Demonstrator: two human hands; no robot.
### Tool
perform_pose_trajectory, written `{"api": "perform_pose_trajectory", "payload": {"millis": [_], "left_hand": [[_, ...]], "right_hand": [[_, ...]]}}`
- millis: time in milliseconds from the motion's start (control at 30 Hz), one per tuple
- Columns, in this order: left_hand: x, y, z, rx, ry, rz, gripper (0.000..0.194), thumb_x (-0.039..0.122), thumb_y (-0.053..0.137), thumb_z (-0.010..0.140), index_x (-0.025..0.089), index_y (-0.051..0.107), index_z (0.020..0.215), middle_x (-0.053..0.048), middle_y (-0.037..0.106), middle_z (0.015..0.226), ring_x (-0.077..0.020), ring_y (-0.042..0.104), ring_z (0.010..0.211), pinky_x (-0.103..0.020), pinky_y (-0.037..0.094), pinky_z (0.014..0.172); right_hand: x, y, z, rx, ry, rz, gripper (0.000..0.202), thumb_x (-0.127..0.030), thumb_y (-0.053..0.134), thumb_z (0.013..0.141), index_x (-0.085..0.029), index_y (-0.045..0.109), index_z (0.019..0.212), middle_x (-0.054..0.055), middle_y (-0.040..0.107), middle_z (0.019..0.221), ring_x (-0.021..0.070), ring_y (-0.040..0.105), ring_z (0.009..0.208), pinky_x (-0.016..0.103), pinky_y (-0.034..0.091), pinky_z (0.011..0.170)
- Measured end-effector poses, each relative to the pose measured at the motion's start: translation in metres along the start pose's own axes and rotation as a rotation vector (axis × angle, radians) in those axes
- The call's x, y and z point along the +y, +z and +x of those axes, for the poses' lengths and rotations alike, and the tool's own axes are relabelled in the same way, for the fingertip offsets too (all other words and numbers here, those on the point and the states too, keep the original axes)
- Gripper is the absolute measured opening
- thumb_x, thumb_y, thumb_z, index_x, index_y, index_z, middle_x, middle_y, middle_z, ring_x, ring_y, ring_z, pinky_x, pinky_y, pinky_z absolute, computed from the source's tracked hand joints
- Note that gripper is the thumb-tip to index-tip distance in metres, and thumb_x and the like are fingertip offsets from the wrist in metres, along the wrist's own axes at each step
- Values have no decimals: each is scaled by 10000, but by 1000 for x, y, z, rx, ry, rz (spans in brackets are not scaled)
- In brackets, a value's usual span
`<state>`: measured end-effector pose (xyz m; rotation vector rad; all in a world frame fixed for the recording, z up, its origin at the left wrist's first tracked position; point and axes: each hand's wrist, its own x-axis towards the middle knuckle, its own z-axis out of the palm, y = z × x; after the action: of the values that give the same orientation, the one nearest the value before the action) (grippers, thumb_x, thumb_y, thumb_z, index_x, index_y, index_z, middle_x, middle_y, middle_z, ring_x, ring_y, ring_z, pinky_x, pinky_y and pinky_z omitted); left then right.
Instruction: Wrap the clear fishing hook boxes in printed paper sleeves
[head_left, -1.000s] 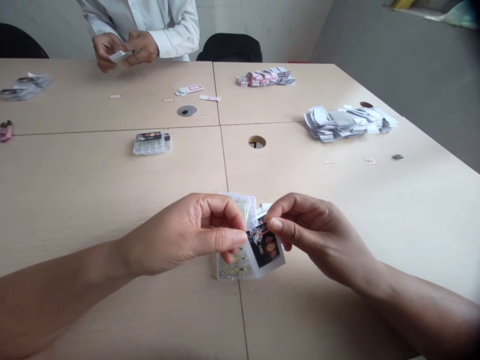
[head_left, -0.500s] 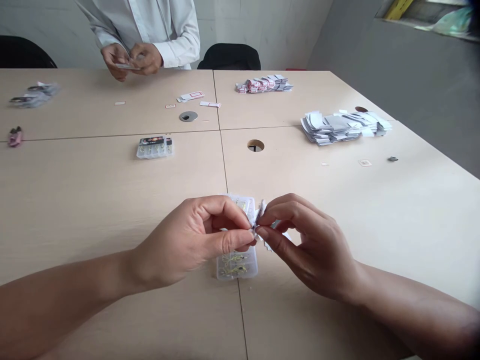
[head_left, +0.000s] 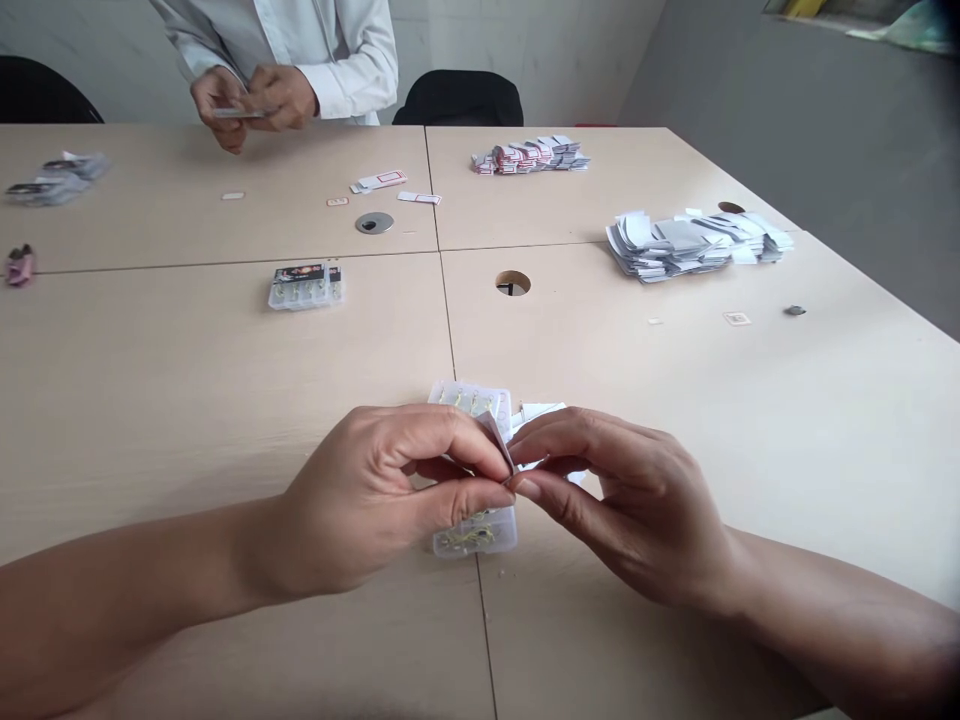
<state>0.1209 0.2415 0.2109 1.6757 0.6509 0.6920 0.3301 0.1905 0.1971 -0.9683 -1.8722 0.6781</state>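
a thin, pale, straight-edged piece of card or film stands nearly edge-on between the two hands, above the near middle of the table. the left hand has thumb and forefinger closed on it; the right hand appears to pinch the same piece at its near end, though the exact contact is partly hidden.

the likeliest trouble is a crease or bent corner, caused by both pinches pressing on so small an area. uneven pulling could skew or tear it, and a loose grip could let it slip. a dipping wrist might also nudge the clear, rectangular plastic box with yellowish contents just beneath, or scatter the flat white paper slips behind the right fingers.

the box looks rigid and glossy, with rounded corners; the slips look matt and light. farther left sit clear plastic boxes with black printed labels; far right lies a loose, ragged heap of white paper pieces. the pale wood-grain tabletop looks smooth, crossed by straight dark seams.
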Motion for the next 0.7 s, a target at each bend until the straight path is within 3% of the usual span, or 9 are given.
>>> {"api": "perform_pose_trajectory", "payload": {"millis": [233, 400, 700], "left_hand": [[0, -1, 1, -18, 23, 63, 69, 138, 768, 863, 204, 753, 854, 47, 725, 810, -68, 667, 734, -115, 524, 680], [-5, 0, 1, -19, -7, 29, 72, 134, 757, 860, 201, 742, 837, 38, 719, 815, -76, 674, 736, -126, 545, 690], [-7, 2, 1, -51, -241, -160, 97, 174, 725, 869, 185, 701, 776, 3, 709, 822, -122, 665, 765, -202, 549, 694]], "right_hand": [[-1, 0, -1, -1, -2, -3, 38, -71, 652, 921, -101, 665, 940, 59, 752, 841, 96, 703, 743, 189, 552, 694], [0, 2, -1, 20, -94, -45, 83, -27, 641, 909, -101, 662, 940, 70, 753, 879, 96, 714, 827, 175, 568, 776], [2, 3, 0, 48, -140, -113, 103, -5, 632, 884, -107, 649, 877, 85, 748, 865, 94, 702, 825, 169, 559, 775]]}}
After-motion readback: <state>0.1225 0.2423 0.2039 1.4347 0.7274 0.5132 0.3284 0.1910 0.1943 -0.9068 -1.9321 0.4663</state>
